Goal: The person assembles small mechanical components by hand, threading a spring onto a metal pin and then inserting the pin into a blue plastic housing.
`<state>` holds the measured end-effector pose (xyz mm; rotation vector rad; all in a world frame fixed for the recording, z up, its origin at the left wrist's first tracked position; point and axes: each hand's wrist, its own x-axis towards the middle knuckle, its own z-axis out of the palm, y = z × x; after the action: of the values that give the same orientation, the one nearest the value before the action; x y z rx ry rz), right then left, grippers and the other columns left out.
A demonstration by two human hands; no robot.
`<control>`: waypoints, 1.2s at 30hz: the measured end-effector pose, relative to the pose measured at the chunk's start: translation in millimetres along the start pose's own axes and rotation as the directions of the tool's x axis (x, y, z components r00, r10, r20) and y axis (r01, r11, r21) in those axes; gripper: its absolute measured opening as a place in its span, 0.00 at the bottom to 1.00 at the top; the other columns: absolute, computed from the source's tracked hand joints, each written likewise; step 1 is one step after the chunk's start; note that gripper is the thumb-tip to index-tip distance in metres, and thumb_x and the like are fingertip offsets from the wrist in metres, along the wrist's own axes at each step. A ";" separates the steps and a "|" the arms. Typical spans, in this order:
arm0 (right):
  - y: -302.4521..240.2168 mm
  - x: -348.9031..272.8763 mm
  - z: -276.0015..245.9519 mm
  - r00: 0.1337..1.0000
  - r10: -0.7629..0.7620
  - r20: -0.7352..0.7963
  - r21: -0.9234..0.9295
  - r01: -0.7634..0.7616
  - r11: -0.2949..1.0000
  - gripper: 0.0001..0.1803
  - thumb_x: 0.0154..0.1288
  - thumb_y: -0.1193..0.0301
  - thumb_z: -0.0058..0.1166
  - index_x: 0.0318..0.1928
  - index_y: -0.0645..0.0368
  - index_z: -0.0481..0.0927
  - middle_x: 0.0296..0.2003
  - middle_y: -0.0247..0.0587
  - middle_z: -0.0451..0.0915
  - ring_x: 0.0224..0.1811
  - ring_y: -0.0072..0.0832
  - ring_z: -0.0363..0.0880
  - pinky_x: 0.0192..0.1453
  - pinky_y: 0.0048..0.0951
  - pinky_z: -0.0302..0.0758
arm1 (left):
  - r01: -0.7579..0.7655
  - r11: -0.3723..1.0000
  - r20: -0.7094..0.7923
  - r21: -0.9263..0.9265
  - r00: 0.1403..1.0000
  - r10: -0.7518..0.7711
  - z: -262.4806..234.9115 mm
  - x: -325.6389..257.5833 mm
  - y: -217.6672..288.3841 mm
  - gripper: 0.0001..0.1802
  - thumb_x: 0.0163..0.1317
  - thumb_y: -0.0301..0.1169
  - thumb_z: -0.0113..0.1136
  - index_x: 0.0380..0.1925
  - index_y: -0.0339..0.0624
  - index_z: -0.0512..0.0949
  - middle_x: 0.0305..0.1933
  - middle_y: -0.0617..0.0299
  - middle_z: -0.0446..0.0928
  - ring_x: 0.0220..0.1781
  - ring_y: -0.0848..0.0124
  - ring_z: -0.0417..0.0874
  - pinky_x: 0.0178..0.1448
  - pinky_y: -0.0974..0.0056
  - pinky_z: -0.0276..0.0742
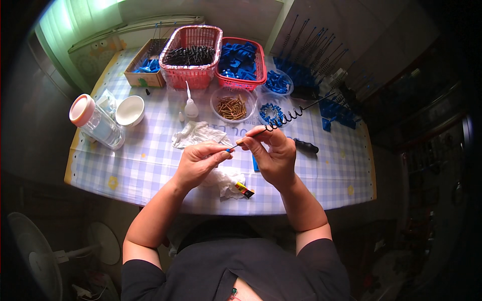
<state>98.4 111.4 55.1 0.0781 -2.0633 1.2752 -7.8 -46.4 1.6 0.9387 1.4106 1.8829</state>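
Over the middle of the table, my right hand (pixel 275 156) is closed round a thin black rod with a spring-like coil (pixel 285 120). The coil reaches up and to the right of that hand, ending in a straight stretch. Thumb and finger of my left hand (pixel 201 161) pinch a small blue cap (pixel 229 150) at the rod's near end, so the rod spans both hands. A short brass-coloured piece (pixel 239 143) shows at the right fingertips; how it sits on the rod is unclear. Below the hands lie crumpled white tissue (pixel 221 179) and a yellow-and-black tube (pixel 244 190).
At the back stand a basket of black coils (pixel 190 31), a red basket of blue parts (pixel 261 75) and a cardboard box (pixel 145 79). Brass pieces (pixel 232 108) fill a bowl. Coiled rods stand in blue bases (pixel 339 113) at right. A bottle (pixel 103 125) and white bowl (pixel 130 111) are left.
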 end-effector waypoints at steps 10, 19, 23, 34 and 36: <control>2.2 -1.6 2.1 1.000 -0.001 0.028 -0.008 0.002 1.000 0.06 0.61 0.82 0.57 0.38 0.66 0.76 0.29 0.42 0.83 0.32 0.23 0.83 0.39 0.23 0.79 | 0.020 1.000 0.003 -0.017 1.000 -0.020 -0.1 -0.5 0.5 0.08 0.60 0.23 0.61 0.39 0.36 0.83 0.33 0.61 0.80 0.33 0.80 0.76 0.35 0.75 0.69; 4.6 -4.7 6.9 0.999 0.034 -0.022 0.017 -0.034 0.999 0.07 0.56 0.79 0.63 0.35 0.63 0.80 0.28 0.41 0.81 0.30 0.27 0.82 0.33 0.25 0.78 | 0.011 1.000 0.026 -0.017 1.000 -0.010 0.8 -1.3 -0.4 0.08 0.61 0.23 0.61 0.40 0.35 0.82 0.36 0.58 0.81 0.39 0.73 0.82 0.43 0.72 0.75; 5.0 -5.5 5.3 0.998 0.055 -0.037 0.040 -0.054 0.998 0.06 0.55 0.78 0.63 0.34 0.63 0.80 0.28 0.41 0.81 0.29 0.27 0.81 0.32 0.25 0.77 | 0.034 0.999 0.033 -0.011 0.999 -0.034 3.6 -0.8 -0.4 0.08 0.61 0.23 0.60 0.39 0.34 0.82 0.37 0.57 0.82 0.40 0.72 0.83 0.44 0.71 0.76; 6.2 -7.6 -11.7 0.999 -0.041 0.005 -0.124 0.041 0.991 0.05 0.58 0.82 0.59 0.35 0.65 0.78 0.27 0.41 0.83 0.31 0.23 0.83 0.36 0.23 0.79 | 0.068 0.988 0.051 0.142 0.996 -0.075 17.8 6.3 13.0 0.09 0.63 0.27 0.60 0.40 0.35 0.82 0.35 0.59 0.83 0.36 0.77 0.82 0.41 0.73 0.76; 6.9 -7.8 -14.3 0.998 -0.059 -0.010 -0.125 0.057 0.990 0.04 0.59 0.81 0.59 0.35 0.65 0.78 0.28 0.40 0.83 0.30 0.23 0.83 0.35 0.22 0.79 | 0.232 0.968 0.041 0.099 0.971 -0.237 22.8 10.6 22.9 0.10 0.63 0.30 0.60 0.40 0.36 0.82 0.33 0.62 0.83 0.32 0.81 0.78 0.37 0.74 0.73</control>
<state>109.1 124.1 49.2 0.0715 -2.1082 1.1059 3.7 -31.5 29.8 0.8185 1.5177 1.6189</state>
